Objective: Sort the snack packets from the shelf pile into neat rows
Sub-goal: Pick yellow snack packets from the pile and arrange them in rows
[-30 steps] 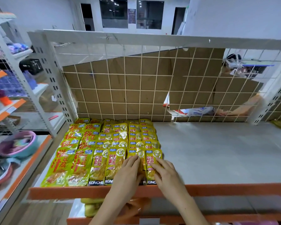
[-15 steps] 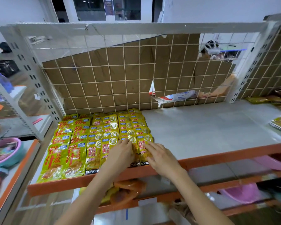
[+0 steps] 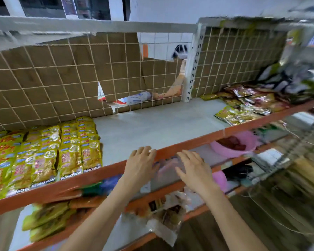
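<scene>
Yellow snack packets [image 3: 49, 151] lie in neat rows on the left part of the grey shelf [image 3: 152, 129]. A loose pile of gold and dark packets [image 3: 246, 104] sits at the shelf's far right. My left hand [image 3: 140, 163] hovers at the orange front edge [image 3: 179, 147] with fingers straight, holding nothing. My right hand [image 3: 194, 169] is beside it, just below the edge, fingers spread and empty. Both hands are to the right of the rows and apart from them.
A wire grid backed with torn cardboard [image 3: 62, 78] closes the shelf's back. Behind it a person's arm [image 3: 174, 86] reaches toward a packet. Lower shelves hold a pink bowl [image 3: 234, 144], green packets [image 3: 47, 218] and a clear bag [image 3: 169, 218].
Both hands lifted off the front row of yellow packets and moved right along the shelf edge. The view swung right, bringing the packet pile at the right into sight.
</scene>
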`<state>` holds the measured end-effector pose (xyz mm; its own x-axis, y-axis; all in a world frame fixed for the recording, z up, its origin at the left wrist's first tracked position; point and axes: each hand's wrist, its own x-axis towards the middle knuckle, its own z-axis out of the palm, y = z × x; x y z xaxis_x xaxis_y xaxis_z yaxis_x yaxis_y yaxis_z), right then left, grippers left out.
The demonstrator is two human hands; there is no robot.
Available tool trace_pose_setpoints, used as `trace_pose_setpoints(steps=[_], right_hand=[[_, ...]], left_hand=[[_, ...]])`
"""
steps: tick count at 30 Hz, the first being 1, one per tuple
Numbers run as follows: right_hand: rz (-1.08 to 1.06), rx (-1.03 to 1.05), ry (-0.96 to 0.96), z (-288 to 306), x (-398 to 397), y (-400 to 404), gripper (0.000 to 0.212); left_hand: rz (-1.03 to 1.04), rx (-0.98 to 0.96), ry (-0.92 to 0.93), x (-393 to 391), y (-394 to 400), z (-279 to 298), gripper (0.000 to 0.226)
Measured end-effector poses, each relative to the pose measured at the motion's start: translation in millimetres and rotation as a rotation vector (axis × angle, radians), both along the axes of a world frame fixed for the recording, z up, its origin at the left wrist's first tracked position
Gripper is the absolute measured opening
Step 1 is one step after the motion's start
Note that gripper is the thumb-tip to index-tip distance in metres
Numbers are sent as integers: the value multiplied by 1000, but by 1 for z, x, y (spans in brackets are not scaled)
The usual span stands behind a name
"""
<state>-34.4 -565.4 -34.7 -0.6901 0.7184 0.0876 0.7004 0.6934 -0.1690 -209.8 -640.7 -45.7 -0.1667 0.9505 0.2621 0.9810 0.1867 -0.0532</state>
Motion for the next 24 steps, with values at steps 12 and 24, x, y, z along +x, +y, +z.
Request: trace_pose_setpoints(steps=[12, 24], right_hand=[[-436, -47, -66, -22, 236, 41, 45], [-529, -88, 52, -25, 275, 150, 42]], left_hand=[[-247, -84, -225, 197, 118, -11, 52], [-289, -14, -328, 233, 248, -2, 79]])
